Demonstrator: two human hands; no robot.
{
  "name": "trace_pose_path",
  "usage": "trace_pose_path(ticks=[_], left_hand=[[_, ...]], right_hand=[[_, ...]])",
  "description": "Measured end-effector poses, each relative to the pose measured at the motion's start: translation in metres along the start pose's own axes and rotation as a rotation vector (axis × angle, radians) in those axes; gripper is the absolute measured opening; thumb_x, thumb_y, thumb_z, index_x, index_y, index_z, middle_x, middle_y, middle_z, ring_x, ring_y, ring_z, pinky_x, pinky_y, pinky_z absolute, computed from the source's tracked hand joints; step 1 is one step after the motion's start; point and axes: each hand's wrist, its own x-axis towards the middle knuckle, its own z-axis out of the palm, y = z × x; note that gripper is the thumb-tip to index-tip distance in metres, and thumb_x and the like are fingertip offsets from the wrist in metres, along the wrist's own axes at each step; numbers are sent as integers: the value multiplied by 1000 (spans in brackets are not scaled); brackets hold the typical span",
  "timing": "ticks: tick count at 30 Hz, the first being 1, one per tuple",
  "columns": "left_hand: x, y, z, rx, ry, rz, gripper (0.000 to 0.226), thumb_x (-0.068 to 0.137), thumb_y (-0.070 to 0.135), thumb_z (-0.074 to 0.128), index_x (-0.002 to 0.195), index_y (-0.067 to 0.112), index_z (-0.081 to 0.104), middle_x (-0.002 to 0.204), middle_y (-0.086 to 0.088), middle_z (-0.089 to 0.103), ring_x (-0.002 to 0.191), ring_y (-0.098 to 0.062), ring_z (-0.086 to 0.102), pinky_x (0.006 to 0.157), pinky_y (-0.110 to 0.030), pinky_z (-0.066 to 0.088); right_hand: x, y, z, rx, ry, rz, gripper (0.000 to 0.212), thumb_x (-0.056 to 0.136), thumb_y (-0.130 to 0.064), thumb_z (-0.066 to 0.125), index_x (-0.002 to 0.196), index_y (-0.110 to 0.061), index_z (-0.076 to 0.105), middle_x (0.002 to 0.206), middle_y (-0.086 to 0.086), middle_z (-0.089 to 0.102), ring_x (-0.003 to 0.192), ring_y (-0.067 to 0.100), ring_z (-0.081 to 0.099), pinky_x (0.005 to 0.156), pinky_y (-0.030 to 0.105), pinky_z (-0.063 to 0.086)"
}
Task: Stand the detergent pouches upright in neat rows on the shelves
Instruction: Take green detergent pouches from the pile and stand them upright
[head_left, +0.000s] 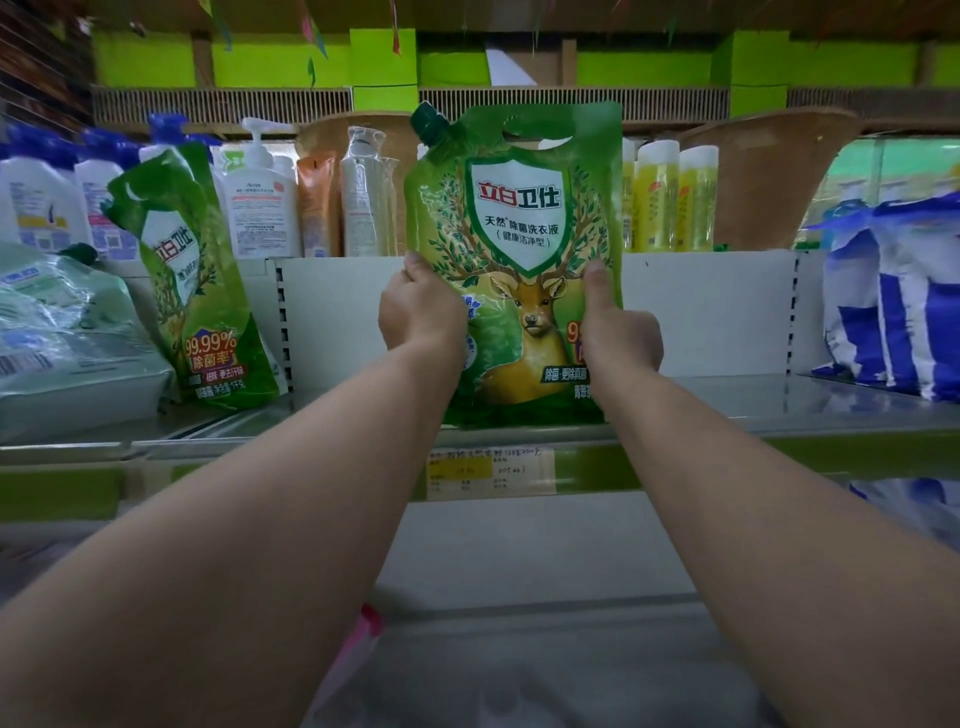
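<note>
Head view: both hands, left hand (420, 312) and right hand (618, 332), grasp a green detergent pouch (519, 249) by its sides, base at the shelf (779, 410) edge. Seating it flat, squared beside the leaning pouch (197, 291), should keep the row neat.

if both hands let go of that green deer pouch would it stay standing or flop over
The green deer pouch probably flops: its soft film wrinkles where the left hand and right hand grip it. The matching pouch beside it already leans. Likely heavy with liquid.
</note>
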Motion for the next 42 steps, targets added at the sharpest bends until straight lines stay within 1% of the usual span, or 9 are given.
trace_pose_path(ticks=[5,8,11,16,22,24,26,29,42], left_hand=[[-1,-1,1,7,3,2,52,105,36,21,119,4,59,119,-13,60,108,-29,55,87,-32,40],[-2,-1,0,8,-3,2,53,104,36,20,115,4,60,101,-8,56,93,-23,50,80,-29,37],[-2,-1,-1,13,-18,1,53,104,38,19,107,5,61,95,-6,53,89,-22,50,77,-30,38],[-1,-4,-2,-12,-33,28,49,103,42,20,91,11,56,95,-8,58,88,-23,54,76,-33,42],[0,-5,-3,-59,-35,69,51,103,41,23,99,5,60,103,-14,63,92,-27,58,75,-33,42],[1,-5,-3,-77,-34,74,52,103,41,25,93,4,60,90,-11,61,86,-26,56,71,-31,39],[3,-5,-1,-77,-27,80,49,103,42,25,76,12,54,74,-1,51,78,-21,50,69,-30,38],[5,-5,5,-65,-1,88,48,103,41,26,64,19,41,69,2,45,75,-20,47,67,-29,36],[-31,12,98,-51,-12,55,49,103,41,26,64,18,42,67,3,45,78,-22,49,70,-28,37]], right_hand=[[-2,-6,-3,-15,-22,19,62,82,-73,41,66,-13,41,67,1,45,57,13,42,51,28,34],[-3,-10,-4,-8,-56,25,60,80,-75,41,68,-16,39,70,0,46,59,12,41,53,27,34],[-5,-11,-3,-13,-69,7,58,79,-76,40,73,-19,43,68,0,43,57,11,38,52,27,31],[-8,-9,-2,9,5,-22,62,80,-75,42,67,-14,41,66,0,42,55,12,37,49,27,30],[-11,-5,-2,-15,109,-110,61,82,-72,44,65,-14,40,67,1,46,58,12,43,49,28,33],[-10,-5,-2,-14,122,-122,60,82,-72,44,65,-14,40,67,0,46,59,12,43,49,28,32],[-7,-4,0,-4,126,-132,61,82,-72,44,64,-13,40,66,1,46,58,12,43,49,28,32],[0,-1,-1,12,117,-138,61,82,-71,44,63,-13,42,65,1,47,58,13,44,50,28,32],[76,8,-69,-12,116,-142,61,82,-71,45,60,-14,39,62,0,46,55,13,43,48,28,30]])
